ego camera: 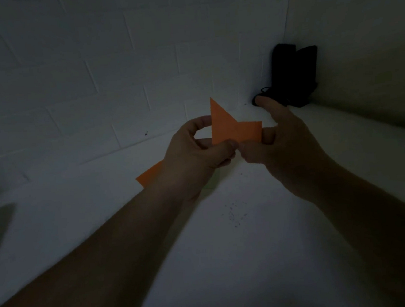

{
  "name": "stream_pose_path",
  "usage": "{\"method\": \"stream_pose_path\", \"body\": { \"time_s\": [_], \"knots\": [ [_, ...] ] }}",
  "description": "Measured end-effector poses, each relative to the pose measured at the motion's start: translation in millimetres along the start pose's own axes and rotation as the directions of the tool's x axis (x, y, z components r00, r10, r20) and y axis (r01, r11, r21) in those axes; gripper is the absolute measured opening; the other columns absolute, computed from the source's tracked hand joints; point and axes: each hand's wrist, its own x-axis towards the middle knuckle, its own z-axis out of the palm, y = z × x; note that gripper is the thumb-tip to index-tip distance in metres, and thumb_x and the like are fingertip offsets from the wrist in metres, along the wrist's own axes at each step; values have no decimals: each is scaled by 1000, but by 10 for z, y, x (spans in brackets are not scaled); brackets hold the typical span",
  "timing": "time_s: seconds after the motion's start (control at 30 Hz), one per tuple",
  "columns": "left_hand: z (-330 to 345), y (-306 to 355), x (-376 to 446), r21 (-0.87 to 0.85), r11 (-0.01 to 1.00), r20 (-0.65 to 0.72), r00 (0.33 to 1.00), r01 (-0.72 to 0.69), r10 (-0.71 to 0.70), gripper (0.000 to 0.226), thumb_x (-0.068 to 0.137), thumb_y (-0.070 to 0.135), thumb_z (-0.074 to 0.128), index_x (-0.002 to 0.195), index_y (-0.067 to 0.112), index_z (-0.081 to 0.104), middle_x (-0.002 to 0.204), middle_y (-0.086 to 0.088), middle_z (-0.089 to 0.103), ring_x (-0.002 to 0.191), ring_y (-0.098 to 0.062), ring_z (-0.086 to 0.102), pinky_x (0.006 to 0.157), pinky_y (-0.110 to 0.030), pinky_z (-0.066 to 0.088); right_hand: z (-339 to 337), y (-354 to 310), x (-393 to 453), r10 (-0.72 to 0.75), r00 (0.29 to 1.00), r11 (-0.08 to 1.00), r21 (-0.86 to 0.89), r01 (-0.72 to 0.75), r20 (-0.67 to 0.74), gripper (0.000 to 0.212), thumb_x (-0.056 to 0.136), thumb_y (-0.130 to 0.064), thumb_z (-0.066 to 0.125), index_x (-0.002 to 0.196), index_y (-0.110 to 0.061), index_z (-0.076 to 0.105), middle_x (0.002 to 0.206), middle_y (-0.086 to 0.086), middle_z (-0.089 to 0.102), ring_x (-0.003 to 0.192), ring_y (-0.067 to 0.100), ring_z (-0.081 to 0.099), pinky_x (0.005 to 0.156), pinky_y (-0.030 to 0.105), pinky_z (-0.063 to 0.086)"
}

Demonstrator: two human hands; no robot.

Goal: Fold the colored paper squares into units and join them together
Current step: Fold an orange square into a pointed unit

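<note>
The light in here is poor, but the work is plain enough. The left hand [196, 151] and the right hand [279, 144] meet above the white tabletop [229, 249], and between them they hold up an orange folded paper [233, 128]. Its lower edge sits where the two thumbs come together. A sharp triangular point rises from the left hand's side, and a squarer flap reaches toward the right hand's fingers.

The left hand pinches the paper, thumb in front and curled fingers behind. The right hand grips the bottom edge with its thumb too, while its forefinger [264, 103] is lifted clear, pointing away from the paper.

A second orange piece [149, 176] lies on the tabletop just under and behind the left wrist, mostly hidden by it. Beyond the right hand, in the corner where the walls meet, stands a dark object [292, 74] I cannot identify.

The risk, as I judge it, is in the dimness and the narrow hold. With both thumbs crowded on one short edge, a crease pressed now could run off true, and a crooked unit may not slot into its neighbour. The left wrist could also scuff or crumple the piece lying beneath it.
</note>
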Motion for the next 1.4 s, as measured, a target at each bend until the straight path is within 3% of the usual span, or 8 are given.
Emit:
{"method": "stream_pose_path", "body": {
  "time_s": [0.27,0.4,0.6,0.73,0.97,1.17,1.27,1.4],
  "knots": [
    [-16,15,25,-10,999,-33,999,31,-31,67,85,3,80,143,12,48,95,-17,78,83,-22,75,79,-31,61,-62,15,53,41,997,999,24,-39,-64,90,79,6,70,152,-31,33,70,9,72,57,20,59,53,27,51],
    [-17,10,28,-25,999,-31,999,36,-36,67,86,2,78,145,12,48,95,-16,78,81,-20,74,78,-29,61,-40,41,43,42,999,998,42,-42,-11,96,81,3,72,155,-35,23,78,9,74,70,23,64,69,37,56],
    [-22,7,24,21,999,-12,1000,29,-29,76,87,3,78,152,13,39,92,-14,79,86,-23,77,82,-32,62,-91,66,99,22,998,1000,2,-22,-55,91,78,4,70,153,-30,32,76,4,68,56,6,61,57,21,51],
    [-54,26,31,32,999,-41,999,13,-11,72,86,1,78,148,12,44,88,-15,78,81,-21,76,78,-30,62,-97,92,114,41,998,999,29,-40,-44,98,79,1,74,156,-34,24,74,11,73,69,37,66,72,46,62],
    [-174,84,82,30,999,-96,995,18,-15,70,87,1,77,147,10,44,85,-15,78,77,-19,74,78,-31,62,-135,124,149,45,999,973,229,-42,-6,94,83,16,64,158,-22,21,67,18,56,59,19,49,62,32,48],
    [-86,75,47,-48,998,-65,997,42,-45,71,86,-1,77,148,10,44,82,-16,75,69,-17,71,74,-28,59,-41,90,120,52,998,957,284,-61,37,93,86,1,71,158,-28,19,58,-13,64,73,11,65,78,33,55],
    [-33,51,29,-104,992,-27,997,65,-68,73,86,-2,78,148,13,43,80,-12,74,69,-18,70,74,-29,58,15,49,89,52,999,958,283,-52,5,92,86,-2,74,157,-30,22,79,-14,74,84,4,73,73,27,58],
    [13,33,2,-94,993,-1,998,66,-66,72,85,-2,78,145,18,43,82,-13,75,74,-20,72,74,-29,58,15,31,78,78,996,950,304,-65,-31,90,84,-1,75,155,-30,29,109,-4,56,98,20,67,74,27,59]
  ]
}}
